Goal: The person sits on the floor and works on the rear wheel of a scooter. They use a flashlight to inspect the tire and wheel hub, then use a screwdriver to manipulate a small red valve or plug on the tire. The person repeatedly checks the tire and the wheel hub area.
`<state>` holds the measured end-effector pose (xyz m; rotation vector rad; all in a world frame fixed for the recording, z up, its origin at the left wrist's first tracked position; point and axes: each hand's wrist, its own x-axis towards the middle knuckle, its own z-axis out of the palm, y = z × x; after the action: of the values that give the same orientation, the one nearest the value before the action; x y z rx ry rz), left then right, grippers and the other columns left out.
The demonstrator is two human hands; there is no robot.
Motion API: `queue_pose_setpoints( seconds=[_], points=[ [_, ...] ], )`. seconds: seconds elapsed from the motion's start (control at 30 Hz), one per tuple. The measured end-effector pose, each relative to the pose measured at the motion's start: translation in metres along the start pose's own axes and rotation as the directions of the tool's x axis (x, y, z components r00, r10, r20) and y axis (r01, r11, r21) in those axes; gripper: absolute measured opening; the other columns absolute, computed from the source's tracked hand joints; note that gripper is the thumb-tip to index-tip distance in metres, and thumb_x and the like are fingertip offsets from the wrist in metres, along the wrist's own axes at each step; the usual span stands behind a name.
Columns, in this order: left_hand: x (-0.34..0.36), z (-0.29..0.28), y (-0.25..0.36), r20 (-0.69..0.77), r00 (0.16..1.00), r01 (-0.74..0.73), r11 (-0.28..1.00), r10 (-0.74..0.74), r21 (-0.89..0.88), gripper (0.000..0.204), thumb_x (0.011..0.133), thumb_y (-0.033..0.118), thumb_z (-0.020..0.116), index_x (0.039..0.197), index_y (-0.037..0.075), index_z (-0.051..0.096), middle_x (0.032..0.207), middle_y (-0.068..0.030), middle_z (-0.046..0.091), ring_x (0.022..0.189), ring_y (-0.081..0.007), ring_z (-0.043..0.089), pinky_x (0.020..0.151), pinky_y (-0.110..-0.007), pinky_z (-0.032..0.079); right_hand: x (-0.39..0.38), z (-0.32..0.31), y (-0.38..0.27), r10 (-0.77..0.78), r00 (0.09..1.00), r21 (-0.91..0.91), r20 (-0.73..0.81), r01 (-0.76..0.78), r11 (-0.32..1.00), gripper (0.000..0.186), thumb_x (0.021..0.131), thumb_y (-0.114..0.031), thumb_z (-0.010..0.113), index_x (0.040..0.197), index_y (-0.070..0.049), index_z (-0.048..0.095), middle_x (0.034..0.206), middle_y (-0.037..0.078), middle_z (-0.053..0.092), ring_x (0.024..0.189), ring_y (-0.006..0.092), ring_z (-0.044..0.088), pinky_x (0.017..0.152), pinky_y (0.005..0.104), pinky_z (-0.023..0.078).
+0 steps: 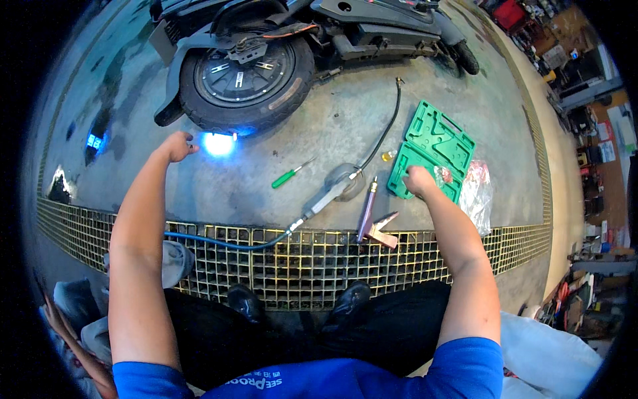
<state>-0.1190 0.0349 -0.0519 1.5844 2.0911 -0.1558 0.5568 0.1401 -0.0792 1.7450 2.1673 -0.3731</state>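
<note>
The green case (463, 136) has been opened, and a screwdriver (284, 178), a grey air tool (327, 197) and a purple tool (367, 211) are laid out on the floor (226, 193). The getting-ready part looks mostly done. The tyre (229, 120) is on the scooter (379, 40), and no tool can be seen stuck in it, so the main work seems to be left. The left hand (178, 146) is held just beside the tyre, near a bright light (219, 144); whether anything is gripped cannot be told. The right hand (417, 179) is held at the case with its fingers bent, but its grip is hidden.
</note>
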Motion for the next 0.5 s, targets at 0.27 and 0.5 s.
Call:
queue_pose_setpoints(
  seconds=[0.27,0.5],
  points=[
    [0.01,0.011,-0.009,0.008,1.0,0.006,0.999,-0.005,-0.048,0.055,0.083,0.036,0.071,0.121,-0.002,0.06,0.117,-0.0227,0.063,0.11,-0.0351,0.06,0.094,-0.039,0.047,-0.026,0.015,0.039,0.164,0.96,-0.129,0.226,-0.137,0.982,0.039,0.081,-0.033,0.062,0.101,-0.001,0.069,0.108,0.023,0.065,0.097,0.0361,0.065,0.085,0.0426,0.052],
    [0.015,0.02,0.021,0.051,0.999,-0.015,1.0,0.015,-0.007,0.054,0.083,0.037,0.071,0.121,-0.001,0.06,0.119,-0.0219,0.062,0.111,-0.0345,0.06,0.095,-0.039,0.047,-0.023,0.032,0.086,0.322,0.926,-0.135,0.195,-0.3,0.944,0.033,0.079,-0.021,0.059,0.102,0.001,0.068,0.111,0.022,0.065,0.1,0.0343,0.065,0.086,0.0413,0.053]
  ],
)
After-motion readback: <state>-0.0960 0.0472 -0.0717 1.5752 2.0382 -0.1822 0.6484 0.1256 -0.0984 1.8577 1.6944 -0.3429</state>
